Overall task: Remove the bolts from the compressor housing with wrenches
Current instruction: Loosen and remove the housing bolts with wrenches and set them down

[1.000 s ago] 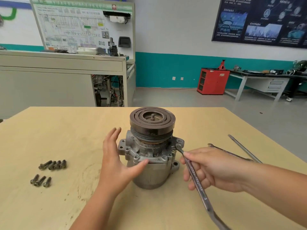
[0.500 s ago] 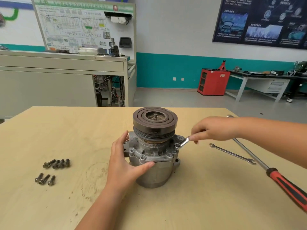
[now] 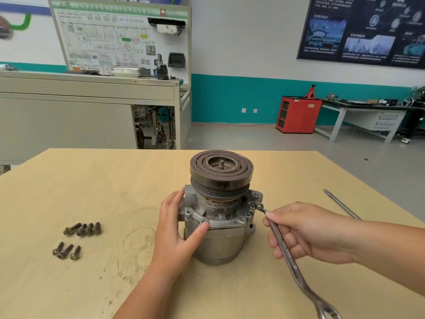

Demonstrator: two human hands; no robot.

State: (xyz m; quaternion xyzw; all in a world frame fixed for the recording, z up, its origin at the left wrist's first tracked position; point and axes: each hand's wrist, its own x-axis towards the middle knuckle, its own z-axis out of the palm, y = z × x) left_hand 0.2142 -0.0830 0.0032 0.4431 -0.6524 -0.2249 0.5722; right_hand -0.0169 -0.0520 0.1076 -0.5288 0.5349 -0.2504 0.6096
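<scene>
A grey metal compressor housing (image 3: pixel 220 240) stands upright in the middle of the wooden table, a dark grooved pulley (image 3: pixel 221 169) on top. My left hand (image 3: pixel 177 229) grips the housing's left side, thumb on the front flange. My right hand (image 3: pixel 299 231) holds a long silver wrench (image 3: pixel 285 252); its far end sits on a bolt (image 3: pixel 259 204) at the flange's right corner, and its handle runs down toward the lower right. Several removed bolts (image 3: pixel 78 238) lie loose on the table at the left.
The wooden table (image 3: pixel 115 180) fills the lower view. A thin metal rod (image 3: pixel 340 203) lies near its right edge. Behind are a grey training bench (image 3: pixel 87 111), a red cabinet (image 3: pixel 297 115) and a workbench (image 3: pixel 372 116).
My right hand has swung the wrench handle from the far right round toward me, with the head staying on the flange's right bolt. The second wrench and red-handled tool are no longer in view.
</scene>
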